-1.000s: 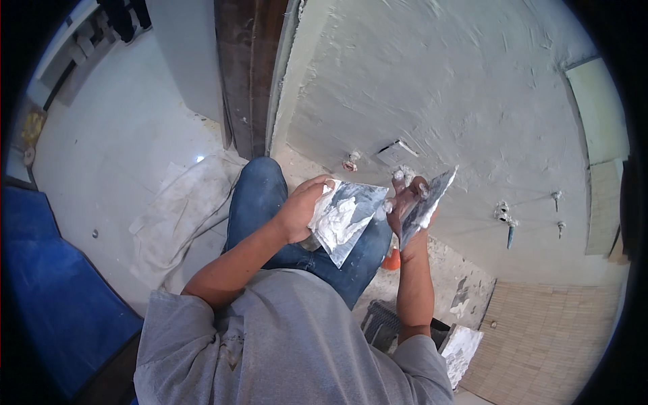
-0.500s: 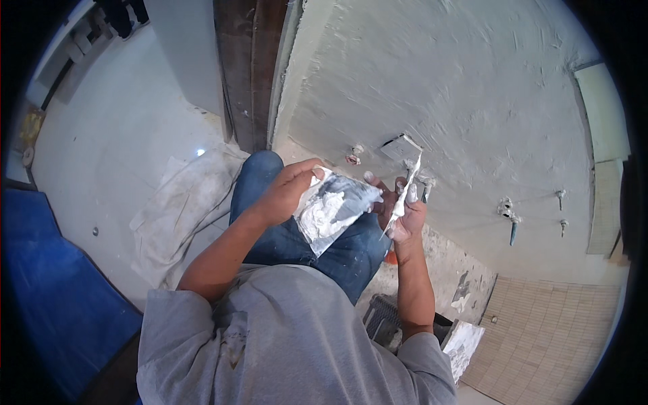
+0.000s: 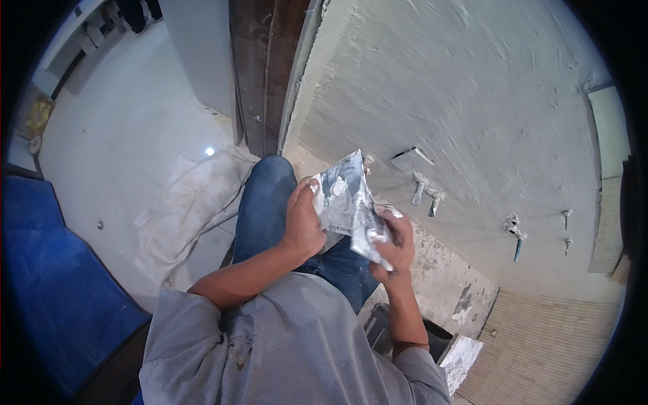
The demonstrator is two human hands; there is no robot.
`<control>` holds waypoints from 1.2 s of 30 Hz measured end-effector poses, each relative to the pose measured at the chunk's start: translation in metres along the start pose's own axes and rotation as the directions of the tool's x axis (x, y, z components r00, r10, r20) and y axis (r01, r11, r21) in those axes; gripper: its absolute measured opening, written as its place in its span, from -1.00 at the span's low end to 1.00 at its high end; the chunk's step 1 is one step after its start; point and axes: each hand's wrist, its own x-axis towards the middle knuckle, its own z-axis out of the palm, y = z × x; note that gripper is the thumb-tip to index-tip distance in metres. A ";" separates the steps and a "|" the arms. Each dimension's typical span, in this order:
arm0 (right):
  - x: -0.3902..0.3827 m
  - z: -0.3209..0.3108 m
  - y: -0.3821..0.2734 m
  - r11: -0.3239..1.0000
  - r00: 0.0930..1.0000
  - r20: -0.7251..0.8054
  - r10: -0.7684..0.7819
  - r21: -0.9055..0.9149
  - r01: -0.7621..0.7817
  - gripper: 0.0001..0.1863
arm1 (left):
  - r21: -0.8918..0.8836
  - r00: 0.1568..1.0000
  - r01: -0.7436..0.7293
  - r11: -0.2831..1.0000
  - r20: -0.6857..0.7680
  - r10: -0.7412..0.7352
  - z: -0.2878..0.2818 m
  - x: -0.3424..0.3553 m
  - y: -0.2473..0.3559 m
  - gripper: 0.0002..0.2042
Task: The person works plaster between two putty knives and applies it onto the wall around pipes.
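Observation:
My left hand [image 3: 302,219] is closed on the left edge of a thin metal plastering plate [image 3: 347,173]. White putty [image 3: 339,196] lies on its face. My right hand [image 3: 398,237], smeared white, grips a second metal plastering blade [image 3: 368,233] streaked with putty. The blade is tilted and meets the right edge of the plate; how firmly they touch I cannot tell. Both tools are above my knees in jeans [image 3: 266,196].
On the right stands a roughly plastered wall [image 3: 459,101] with an outlet box [image 3: 413,159] and pipe stubs [image 3: 516,246]. A dusty white cloth [image 3: 192,202] lies left of my knee. Behind my right elbow is a putty-smeared board [image 3: 462,361]. A person's legs [image 3: 135,15] show far left.
My right hand has turned its blade from edge-on to facing me and brought it left against the plate. The plate in my left hand has tipped more upright. The view shifted slightly.

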 end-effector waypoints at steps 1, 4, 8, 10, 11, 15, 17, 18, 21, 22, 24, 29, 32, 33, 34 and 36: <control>-0.002 0.001 0.001 0.994 0.999 0.048 -0.015 -0.110 0.020 -0.53 | -0.383 0.983 0.178 0.906 0.023 -0.183 0.009 -0.002 0.026 -0.82; 0.003 -0.001 0.009 0.939 0.987 0.139 -0.084 -0.320 0.125 -0.42 | -0.583 0.964 0.242 0.776 0.057 -0.258 0.009 -0.002 0.031 -0.76; -0.005 -0.015 0.039 0.888 0.990 0.123 0.066 -0.460 -0.002 -0.36 | -0.605 0.955 0.285 0.744 0.115 -0.272 0.003 -0.002 0.040 -0.70; -0.010 -0.020 0.050 0.880 0.985 0.118 0.125 -0.472 -0.055 -0.44 | -0.626 0.964 0.255 0.737 0.107 -0.243 0.000 -0.005 0.050 -0.73; -0.012 -0.022 0.057 0.919 0.976 0.014 0.217 -0.340 -0.200 -0.56 | -0.612 0.962 0.273 0.742 0.183 -0.203 -0.004 -0.005 0.057 -0.74; -0.018 -0.033 0.068 0.592 0.807 -0.094 0.583 0.729 -0.343 -0.65 | -0.059 0.974 0.090 0.994 0.212 -0.076 -0.030 0.006 0.038 -0.77; -0.005 -0.032 0.067 0.045 0.828 0.120 0.548 0.984 -0.172 -0.58 | -0.413 0.785 0.579 0.703 0.514 -0.345 -0.029 0.008 0.048 -0.77; -0.006 -0.027 0.073 0.053 0.826 0.110 0.553 0.985 -0.167 -0.58 | -0.408 0.779 0.586 0.701 0.523 -0.347 -0.027 0.003 0.037 -0.77; -0.004 -0.004 0.081 -0.015 0.470 0.116 0.875 0.977 -0.212 -0.46 | 0.491 0.776 -0.443 0.750 0.629 0.046 -0.024 -0.007 0.026 -0.53; -0.008 -0.005 0.085 -0.014 0.472 0.114 0.874 0.977 -0.212 -0.46 | 0.490 0.775 -0.444 0.750 0.630 0.047 -0.022 -0.005 0.032 -0.53; -0.020 -0.010 0.094 0.069 0.728 0.296 0.619 0.902 -0.426 -0.51 | 0.501 0.783 -0.504 0.704 0.609 0.127 -0.022 -0.001 0.041 -0.27; -0.044 -0.024 0.098 0.162 0.622 0.477 0.621 0.698 -0.697 -0.67 | -0.483 0.808 0.583 0.653 0.434 -0.399 -0.025 0.022 0.067 -0.76; -0.042 -0.015 0.087 -0.085 0.681 0.192 0.707 0.978 -0.188 -0.66 | -0.483 0.861 0.499 0.719 0.369 -0.350 -0.022 0.024 0.068 -0.77; -0.036 -0.019 0.090 -0.384 0.895 0.244 0.374 0.919 -0.090 -0.63 | -0.494 0.854 0.515 0.701 0.364 -0.371 -0.021 0.021 0.062 -0.78; -0.032 -0.017 0.089 -0.384 0.894 0.246 0.374 0.919 -0.091 -0.63 | -0.495 0.854 0.515 0.700 0.364 -0.371 -0.020 0.019 0.054 -0.78; -0.026 -0.003 0.082 -0.721 0.964 0.208 0.166 0.693 -0.025 -0.66 | -0.445 0.808 0.550 0.707 0.498 -0.315 -0.014 0.017 0.046 -0.76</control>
